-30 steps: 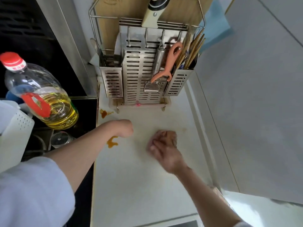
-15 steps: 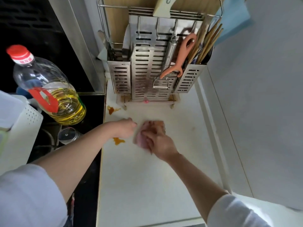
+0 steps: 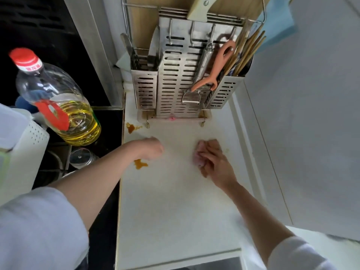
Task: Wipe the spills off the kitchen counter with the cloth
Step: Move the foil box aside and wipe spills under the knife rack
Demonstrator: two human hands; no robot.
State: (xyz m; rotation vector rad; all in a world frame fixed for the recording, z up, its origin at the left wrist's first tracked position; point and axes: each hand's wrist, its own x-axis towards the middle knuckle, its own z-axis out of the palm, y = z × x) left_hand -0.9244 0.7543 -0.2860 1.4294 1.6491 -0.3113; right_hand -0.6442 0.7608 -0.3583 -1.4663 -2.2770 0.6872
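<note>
The right hand [image 3: 215, 162] presses a bunched pink cloth [image 3: 197, 157] mid-worktop [image 3: 175, 211]; orange spills [image 3: 140, 164] lie toward the left edge (beside the fisted, empty-looking left hand [image 3: 153, 148]).

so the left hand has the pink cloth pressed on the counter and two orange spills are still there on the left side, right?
Not quite: the head view shows the pink cloth under the right hand, not the left. The left hand rests on the counter without a cloth. Both orange spills, one near the rack and one by the left wrist, are indeed unwiped.
</note>
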